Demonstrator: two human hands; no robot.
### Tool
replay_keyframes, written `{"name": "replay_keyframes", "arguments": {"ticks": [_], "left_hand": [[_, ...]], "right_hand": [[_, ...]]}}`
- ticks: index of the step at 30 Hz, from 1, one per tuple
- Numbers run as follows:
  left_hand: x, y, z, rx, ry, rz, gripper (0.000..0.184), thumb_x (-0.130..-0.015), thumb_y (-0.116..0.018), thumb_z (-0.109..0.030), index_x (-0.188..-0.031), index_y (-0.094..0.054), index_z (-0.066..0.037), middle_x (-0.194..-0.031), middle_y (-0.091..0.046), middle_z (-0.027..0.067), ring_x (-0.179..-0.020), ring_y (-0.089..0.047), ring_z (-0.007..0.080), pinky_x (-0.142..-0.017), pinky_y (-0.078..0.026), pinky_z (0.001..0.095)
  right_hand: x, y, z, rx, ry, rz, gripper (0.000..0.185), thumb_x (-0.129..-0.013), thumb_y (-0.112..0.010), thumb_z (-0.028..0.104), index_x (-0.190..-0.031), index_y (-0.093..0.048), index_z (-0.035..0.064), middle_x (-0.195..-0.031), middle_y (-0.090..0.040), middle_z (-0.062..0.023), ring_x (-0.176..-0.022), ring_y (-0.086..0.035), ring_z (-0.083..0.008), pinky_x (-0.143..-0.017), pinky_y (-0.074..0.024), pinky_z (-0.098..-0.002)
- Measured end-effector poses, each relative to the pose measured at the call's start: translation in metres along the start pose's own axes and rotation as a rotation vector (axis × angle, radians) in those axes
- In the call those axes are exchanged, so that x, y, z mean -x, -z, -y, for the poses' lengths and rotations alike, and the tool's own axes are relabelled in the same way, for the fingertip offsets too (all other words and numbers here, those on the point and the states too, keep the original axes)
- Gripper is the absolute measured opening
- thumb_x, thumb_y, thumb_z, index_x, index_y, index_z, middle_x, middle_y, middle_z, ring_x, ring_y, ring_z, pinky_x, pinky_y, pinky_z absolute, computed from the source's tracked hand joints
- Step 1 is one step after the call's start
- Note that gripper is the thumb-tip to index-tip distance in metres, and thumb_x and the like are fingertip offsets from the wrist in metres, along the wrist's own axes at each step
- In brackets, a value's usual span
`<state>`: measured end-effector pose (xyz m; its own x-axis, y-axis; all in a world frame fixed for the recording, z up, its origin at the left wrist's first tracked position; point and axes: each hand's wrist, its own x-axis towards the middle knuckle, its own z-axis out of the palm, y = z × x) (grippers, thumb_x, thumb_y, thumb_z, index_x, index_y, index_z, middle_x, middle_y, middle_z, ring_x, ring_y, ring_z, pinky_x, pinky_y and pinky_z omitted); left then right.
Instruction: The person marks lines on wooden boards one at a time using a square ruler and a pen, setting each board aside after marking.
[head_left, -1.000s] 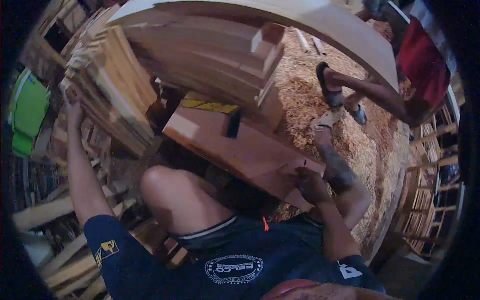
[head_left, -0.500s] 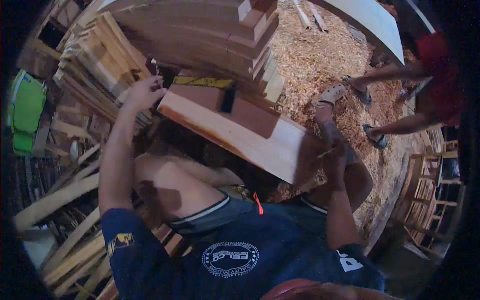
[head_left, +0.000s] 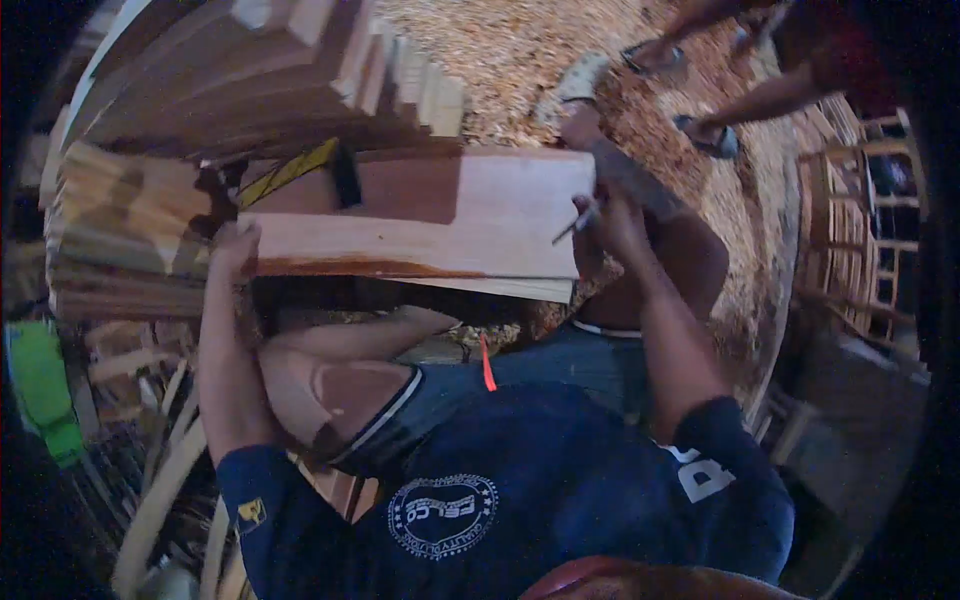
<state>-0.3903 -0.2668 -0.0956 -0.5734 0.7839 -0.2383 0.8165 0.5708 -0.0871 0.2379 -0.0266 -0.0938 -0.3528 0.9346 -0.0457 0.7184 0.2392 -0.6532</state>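
A pale wooden board (head_left: pixel 400 240) with a reddish-brown streak along its near edge lies across in front of my knees. My left hand (head_left: pixel 238 248) is closed on its left end, the thumb near the top corner. At the right end, my right hand (head_left: pixel 615 228) is closed around a thin pencil (head_left: pixel 572 228), its tip pointing down and left over the board. Another board edge (head_left: pixel 520 289) shows just beneath. A yellow-and-black object (head_left: pixel 290 172) with a dark end lies on the board's far side; its kind is unclear.
Stacked planks (head_left: pixel 240 85) stand beyond the board, with more planks (head_left: pixel 125 215) at the left. Wood shavings (head_left: pixel 500 60) cover the floor. Another person's sandalled feet (head_left: pixel 705 135) are at the upper right. A green object (head_left: pixel 45 390) and loose offcuts (head_left: pixel 165 500) lie left.
My view has turned, so the board now runs nearly level across it. My left hand has closed on the board's left end. The pencil in my right hand now shows more clearly.
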Motion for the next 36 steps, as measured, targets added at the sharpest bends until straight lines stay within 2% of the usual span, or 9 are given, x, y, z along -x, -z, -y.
{"name": "replay_keyframes", "arguments": {"ticks": [5,8,10,11,15,19,21,30,36], "left_hand": [[0.016,-0.028,0.027,-0.116,0.034,0.098,0.065,-0.089,-0.061,-0.061,-0.106,-0.068,0.001,-0.102,-0.069,0.0272,-0.099,-0.067,0.0454,-0.085,-0.053,0.0487],[0.065,0.056,-0.107,0.201,0.138,-0.19,0.068,-0.085,-0.066,-0.064,-0.109,-0.066,0.0,-0.103,-0.069,0.0251,-0.101,-0.066,0.0457,-0.092,-0.051,0.0494],[0.055,0.042,-0.154,0.29,-0.007,-0.311,0.072,-0.083,-0.067,-0.065,-0.121,-0.062,-0.004,-0.103,-0.069,0.0232,-0.103,-0.065,0.046,-0.093,-0.05,0.0501],[0.058,0.051,-0.196,0.35,-0.006,-0.211,0.072,-0.084,-0.067,-0.062,-0.126,-0.059,-0.005,-0.105,-0.07,0.0227,-0.104,-0.065,0.046,-0.093,-0.05,0.0506],[0.055,0.04,-0.274,0.163,0.129,-0.142,0.075,-0.083,-0.071,-0.054,-0.137,-0.05,-0.007,-0.111,-0.069,0.0244,-0.107,-0.065,0.0447,-0.093,-0.051,0.0517],[0.044,0.026,-0.263,0.302,0.12,-0.062,0.072,-0.08,-0.075,-0.041,-0.137,-0.05,-0.005,-0.115,-0.067,0.028,-0.109,-0.065,0.0452,-0.094,-0.051,0.0517],[0.082,0.051,-0.28,0.279,0.055,-0.081,0.071,-0.078,-0.076,-0.035,-0.136,-0.05,-0.003,-0.11,-0.068,0.0258,-0.106,-0.065,0.0447,-0.093,-0.051,0.0509],[0.221,0.03,-0.382,0.358,-0.854,0.037,0.069,-0.074,-0.076,-0.025,-0.136,-0.054,-0.006,-0.109,-0.056,0.0144,-0.102,-0.059,0.0331,-0.086,-0.048,0.0484],[0.201,0.039,-0.427,0.324,-1.006,0.074,0.066,-0.07,-0.079,-0.026,-0.132,-0.06,-0.013,-0.113,-0.056,0.0096,-0.112,-0.055,0.0284,-0.096,-0.041,0.0461]], "right_hand": [[-0.052,0.004,-0.019,-0.06,0.04,-0.011,0.04,-0.088,-0.077,0.034,-0.109,-0.066,0.0016,-0.093,-0.072,-0.0147,-0.087,-0.068,-0.0262,-0.082,-0.0529,-0.0393],[-0.054,0.025,-0.008,-0.159,-0.004,0.141,0.037,-0.091,-0.075,0.034,-0.105,-0.066,0.0009,-0.089,-0.07,-0.0111,-0.081,-0.064,-0.0226,-0.08,-0.0521,-0.0362],[-0.047,0.033,-0.009,-0.38,-0.113,0.29,0.035,-0.094,-0.072,0.033,-0.106,-0.066,0.0014,-0.09,-0.07,-0.0097,-0.083,-0.064,-0.0198,-0.082,-0.052,-0.0344],[-0.044,0.025,-0.027,-0.433,-0.1,0.289,0.033,-0.095,-0.072,0.032,-0.108,-0.066,0.0018,-0.093,-0.071,-0.0097,-0.086,-0.064,-0.0192,-0.083,-0.0518,-0.0341],[-0.066,-0.073,-0.182,-0.428,0.343,-0.024,0.028,-0.098,-0.068,0.026,-0.115,-0.066,0.0034,-0.105,-0.072,-0.0097,-0.099,-0.067,-0.0168,-0.09,-0.0514,-0.0331],[-0.04,-0.01,-0.06,-1.011,-0.2,0.126,0.032,-0.099,-0.065,0.017,-0.129,-0.06,0.0071,-0.111,-0.071,-0.0104,-0.101,-0.066,-0.0146,-0.091,-0.0519,-0.0306],[-0.036,-0.012,-0.059,-1.176,-0.321,0.156,0.031,-0.099,-0.065,0.015,-0.129,-0.06,0.0065,-0.113,-0.071,-0.0095,-0.103,-0.066,-0.014,-0.092,-0.0518,-0.0292],[-0.041,-0.015,-0.093,-0.649,0.314,0.162,0.028,-0.101,-0.062,0.017,-0.125,-0.063,0.0024,-0.11,-0.068,-0.0053,-0.102,-0.061,-0.0116,-0.086,-0.0516,-0.0262],[-0.036,-0.005,-0.106,-0.723,-0.031,0.409,0.038,-0.104,-0.058,0.034,-0.121,-0.064,0.0009,-0.081,-0.066,-0.0047,-0.066,-0.061,-0.0112,-0.059,-0.0504,-0.0283]]}}
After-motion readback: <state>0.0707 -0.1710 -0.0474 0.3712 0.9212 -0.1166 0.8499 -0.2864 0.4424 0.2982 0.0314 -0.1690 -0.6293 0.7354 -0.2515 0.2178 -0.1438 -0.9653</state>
